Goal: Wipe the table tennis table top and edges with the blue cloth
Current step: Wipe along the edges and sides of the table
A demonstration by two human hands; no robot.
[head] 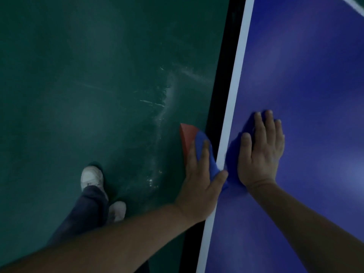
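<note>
No text or number shows on the table tennis table [307, 75]

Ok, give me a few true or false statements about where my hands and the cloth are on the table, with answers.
1. The right hand lies flat on the blue cloth on the table top. True.
2. The cloth sits wholly on the top. False: it drapes over the white edge line and down the side.
3. The left hand hangs idle. False: its fingers press the cloth against the table's side.
4. The floor is green and scuffed. True.
</note>
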